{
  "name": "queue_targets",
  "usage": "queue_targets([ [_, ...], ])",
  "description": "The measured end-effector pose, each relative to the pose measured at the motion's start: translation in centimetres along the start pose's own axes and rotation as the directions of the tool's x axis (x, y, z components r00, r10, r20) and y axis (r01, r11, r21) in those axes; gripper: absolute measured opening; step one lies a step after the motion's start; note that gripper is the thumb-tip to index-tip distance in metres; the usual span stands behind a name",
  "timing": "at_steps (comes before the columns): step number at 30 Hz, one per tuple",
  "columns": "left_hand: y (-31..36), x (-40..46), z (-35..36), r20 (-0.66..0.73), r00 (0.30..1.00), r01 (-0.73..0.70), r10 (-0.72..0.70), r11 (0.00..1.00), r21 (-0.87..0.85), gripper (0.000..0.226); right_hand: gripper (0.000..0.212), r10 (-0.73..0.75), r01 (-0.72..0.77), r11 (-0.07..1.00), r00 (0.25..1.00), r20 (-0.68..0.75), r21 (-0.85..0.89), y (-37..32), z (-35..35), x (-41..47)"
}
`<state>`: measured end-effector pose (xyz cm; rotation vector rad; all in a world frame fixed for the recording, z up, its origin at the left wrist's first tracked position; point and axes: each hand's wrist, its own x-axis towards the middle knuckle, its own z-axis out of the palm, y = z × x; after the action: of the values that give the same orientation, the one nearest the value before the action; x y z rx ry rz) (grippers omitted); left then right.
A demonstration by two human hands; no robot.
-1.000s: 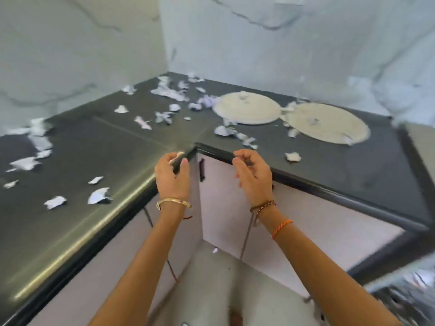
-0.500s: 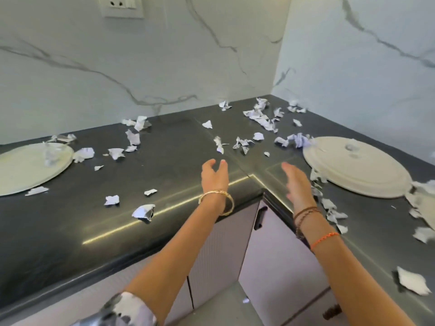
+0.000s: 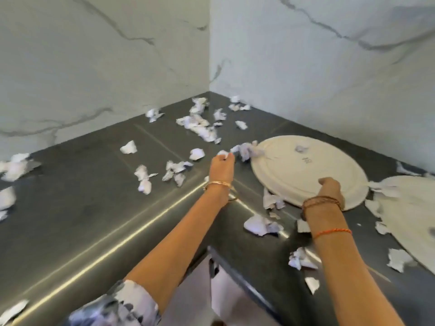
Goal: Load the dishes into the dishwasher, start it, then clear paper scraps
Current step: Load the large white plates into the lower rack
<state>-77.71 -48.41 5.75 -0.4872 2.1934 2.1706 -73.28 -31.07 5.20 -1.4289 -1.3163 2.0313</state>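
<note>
A cream plate [image 3: 294, 175] lies upside down on the dark corner countertop [image 3: 77, 208], with a paper scrap on its base. My right hand [image 3: 329, 188] rests on the plate's near rim, fingers curled over it. My left hand [image 3: 221, 167] is just left of the plate, fingertips pinched at a small white scrap [image 3: 223, 153] beside a crumpled wad [image 3: 246, 150]. A second cream plate [image 3: 409, 220] lies at the right edge. Torn paper scraps [image 3: 200, 125] are strewn over the counter up to the corner.
Marble walls [image 3: 117, 67] close the corner behind the counter. More scraps [image 3: 260, 225] lie near the counter's front edge and at far left [image 3: 14, 167]. White cabinet fronts [image 3: 226, 300] with a dark handle stand below the edge.
The view has swung right and closer to the corner. Both hands moved forward: the right one onto the plate's rim, the left one to the scrap by the plate.
</note>
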Motion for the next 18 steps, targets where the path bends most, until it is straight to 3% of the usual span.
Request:
queue_targets([
  [3, 1.1, 3.4, 3.5, 0.102, 0.995, 0.015, -0.022, 0.997, 0.07, 0.045, 0.057, 0.061, -0.053, 0.994, 0.994, -0.088, 0.096, -0.8, 0.3, 0.8],
  [7, 1.4, 6.0, 8.0, 0.309, 0.949, -0.01, -0.062, 0.974, 0.228, 0.02, 0.065, 0.139, -0.106, 0.984, 0.961, -0.238, 0.144, -1.4, 0.0, 2.6],
  [9, 0.7, 6.8, 9.0, 0.277, 0.961, -0.062, -0.014, 0.963, 0.263, 0.031, 0.067, 0.11, -0.084, 0.991, 0.953, -0.282, 0.103, -1.3, -0.2, 2.6],
  [13, -0.1, 7.7, 11.0, 0.213, 0.977, -0.034, -0.02, 0.968, 0.248, 0.047, 0.066, -0.042, 0.02, 0.997, 0.949, -0.313, -0.074, -1.5, 0.0, 3.2],
  [18, -0.5, 8.5, 12.0, 0.187, 0.982, -0.022, -0.036, 0.955, 0.296, 0.053, 0.065, -0.067, 0.055, 0.997, 0.952, -0.298, -0.051, -2.0, -0.8, 4.0],
])
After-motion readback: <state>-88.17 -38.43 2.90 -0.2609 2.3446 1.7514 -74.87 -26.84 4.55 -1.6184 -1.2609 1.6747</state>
